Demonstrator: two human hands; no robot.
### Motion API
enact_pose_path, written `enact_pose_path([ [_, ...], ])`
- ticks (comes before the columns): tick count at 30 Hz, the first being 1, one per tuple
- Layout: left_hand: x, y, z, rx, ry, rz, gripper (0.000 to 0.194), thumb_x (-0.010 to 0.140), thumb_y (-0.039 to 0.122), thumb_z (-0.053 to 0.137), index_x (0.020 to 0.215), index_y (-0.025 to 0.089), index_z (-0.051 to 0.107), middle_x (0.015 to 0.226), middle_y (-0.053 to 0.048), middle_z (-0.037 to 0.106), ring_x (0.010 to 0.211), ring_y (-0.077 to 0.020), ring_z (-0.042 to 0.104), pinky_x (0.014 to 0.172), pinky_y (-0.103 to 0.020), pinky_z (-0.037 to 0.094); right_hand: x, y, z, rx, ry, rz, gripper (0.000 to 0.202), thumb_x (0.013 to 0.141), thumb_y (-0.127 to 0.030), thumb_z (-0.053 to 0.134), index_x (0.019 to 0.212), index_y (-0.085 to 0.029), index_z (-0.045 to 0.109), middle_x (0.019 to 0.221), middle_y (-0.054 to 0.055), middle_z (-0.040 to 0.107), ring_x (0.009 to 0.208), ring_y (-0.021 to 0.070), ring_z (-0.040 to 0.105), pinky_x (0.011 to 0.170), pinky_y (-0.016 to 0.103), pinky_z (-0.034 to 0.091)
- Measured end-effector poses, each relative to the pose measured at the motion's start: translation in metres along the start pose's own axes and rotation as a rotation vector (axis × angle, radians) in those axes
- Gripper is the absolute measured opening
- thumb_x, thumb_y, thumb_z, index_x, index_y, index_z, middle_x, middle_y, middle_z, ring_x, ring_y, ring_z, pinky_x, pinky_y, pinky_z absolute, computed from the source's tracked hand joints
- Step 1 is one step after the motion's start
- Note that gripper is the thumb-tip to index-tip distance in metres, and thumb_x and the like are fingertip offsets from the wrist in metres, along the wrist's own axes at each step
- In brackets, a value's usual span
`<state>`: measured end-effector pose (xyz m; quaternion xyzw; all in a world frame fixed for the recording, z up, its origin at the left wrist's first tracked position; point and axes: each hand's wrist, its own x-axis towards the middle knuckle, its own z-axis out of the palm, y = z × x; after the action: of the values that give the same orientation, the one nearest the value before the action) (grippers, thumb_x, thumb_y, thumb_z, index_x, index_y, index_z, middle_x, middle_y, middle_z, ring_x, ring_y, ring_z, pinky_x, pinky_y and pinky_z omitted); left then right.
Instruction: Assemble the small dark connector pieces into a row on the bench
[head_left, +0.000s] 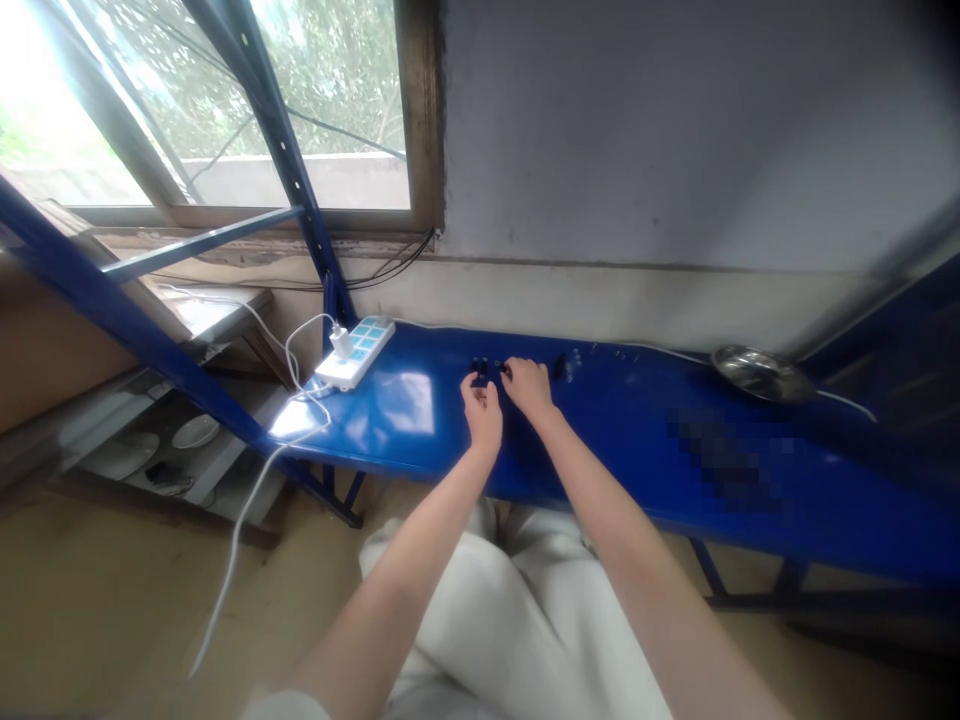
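Both my hands are close together over the blue table (622,430). My left hand (484,415) has its thumb and index finger curled around the lower end of a small black part (480,366); its exact kind is too small to tell. To the right, my right hand (529,385) bends down with its fingertips pinched on another tiny dark piece (504,370). The other fingers of that hand hide part of it. Just right of my right hand lie a small black object (559,366) and several small clear pieces (573,362).
A white power strip (358,352) with a plugged-in charger (340,343) is at the table's left end; its white cable (236,550) hangs to the floor. A shiny metal bowl (757,372) sits at back right. Blue rack posts (281,140) rise by the window.
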<state>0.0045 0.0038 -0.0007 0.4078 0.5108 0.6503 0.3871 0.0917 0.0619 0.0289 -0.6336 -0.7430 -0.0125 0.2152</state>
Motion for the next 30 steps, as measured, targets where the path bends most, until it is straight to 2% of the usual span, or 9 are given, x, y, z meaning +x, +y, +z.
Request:
enact_pose_path([
  [3, 0.000, 0.002, 0.000, 0.031, -0.043, 0.070, 0.046, 0.082, 0.038, 0.051, 0.124, 0.025, 0.040, 0.077, 0.000, 0.053, 0.067, -0.0105, 0.051, 0.069, -0.025, 0.044, -0.012, -0.002, -0.016, -0.165, -0.017, -0.201, 0.021, 0.084, -0.016, 0.038, 0.088, -0.014, 0.058, 0.089, 0.014, 0.064, 0.085, 0.0242, 0.053, 0.078, 0.036, 0.032],
  [5, 0.001, 0.001, 0.001, 0.046, -0.078, 0.102, 0.037, 0.083, 0.035, 0.050, 0.118, 0.024, 0.048, 0.082, -0.003, 0.056, 0.071, -0.0122, 0.054, 0.069, -0.025, 0.044, -0.018, -0.001, -0.022, -0.212, -0.030, -0.277, 0.022, 0.083, -0.013, 0.037, 0.087, -0.014, 0.059, 0.088, 0.015, 0.064, 0.083, 0.0242, 0.053, 0.077, 0.036, 0.031],
  [8, 0.003, -0.001, 0.001, 0.053, -0.098, 0.125, 0.023, 0.084, 0.031, 0.046, 0.102, 0.020, 0.056, 0.091, -0.007, 0.059, 0.076, -0.0140, 0.056, 0.065, -0.025, 0.045, -0.025, 0.004, -0.024, -0.195, -0.040, -0.301, 0.023, 0.082, -0.011, 0.037, 0.086, -0.013, 0.059, 0.086, 0.014, 0.064, 0.082, 0.0241, 0.053, 0.077, 0.036, 0.031],
  [11, 0.004, -0.002, 0.002, 0.050, -0.117, 0.099, 0.020, 0.084, 0.028, 0.045, 0.098, 0.019, 0.055, 0.084, -0.005, 0.060, 0.063, -0.0111, 0.055, 0.058, -0.023, 0.044, -0.032, 0.013, -0.020, -0.026, 0.018, -0.238, 0.024, 0.083, -0.014, 0.037, 0.092, -0.014, 0.059, 0.089, 0.012, 0.065, 0.083, 0.0227, 0.056, 0.078, 0.035, 0.033],
  [14, 0.004, -0.002, 0.002, 0.023, -0.161, 0.080, 0.018, 0.085, 0.026, 0.044, 0.098, 0.018, 0.053, 0.082, -0.004, 0.061, 0.052, -0.0080, 0.052, 0.055, -0.022, 0.044, -0.041, 0.018, -0.013, 0.277, 0.154, -0.114, 0.027, 0.085, -0.020, 0.036, 0.102, -0.015, 0.056, 0.098, 0.011, 0.064, 0.084, 0.0201, 0.058, 0.078, 0.032, 0.037],
  [18, 0.003, -0.002, 0.003, -0.005, -0.252, 0.102, 0.015, 0.084, 0.024, 0.045, 0.096, 0.018, 0.052, 0.086, -0.004, 0.062, 0.048, -0.0065, 0.052, 0.053, -0.022, 0.045, -0.053, 0.021, -0.003, 0.589, 0.264, 0.070, 0.032, 0.089, -0.029, 0.027, 0.099, -0.017, 0.055, 0.090, 0.008, 0.064, 0.077, 0.0171, 0.059, 0.074, 0.029, 0.041],
  [23, 0.003, -0.004, 0.005, 0.004, -0.367, 0.116, 0.015, 0.084, 0.025, 0.046, 0.095, 0.018, 0.053, 0.088, -0.004, 0.062, 0.044, -0.0051, 0.053, 0.050, -0.021, 0.045, -0.062, 0.023, -0.002, 0.565, 0.277, 0.224, 0.040, 0.089, -0.045, 0.024, 0.071, -0.020, 0.050, 0.066, 0.003, 0.057, 0.061, 0.0154, 0.052, 0.062, 0.026, 0.039],
  [30, 0.002, -0.004, 0.004, 0.026, -0.387, 0.099, 0.019, 0.083, 0.030, 0.049, 0.096, 0.018, 0.054, 0.088, -0.004, 0.063, 0.044, -0.0055, 0.055, 0.051, -0.020, 0.045, -0.066, 0.024, -0.003, 0.610, 0.270, 0.241, 0.042, 0.088, -0.052, 0.022, 0.066, -0.022, 0.042, 0.063, 0.002, 0.052, 0.059, 0.0144, 0.049, 0.058, 0.024, 0.038],
])
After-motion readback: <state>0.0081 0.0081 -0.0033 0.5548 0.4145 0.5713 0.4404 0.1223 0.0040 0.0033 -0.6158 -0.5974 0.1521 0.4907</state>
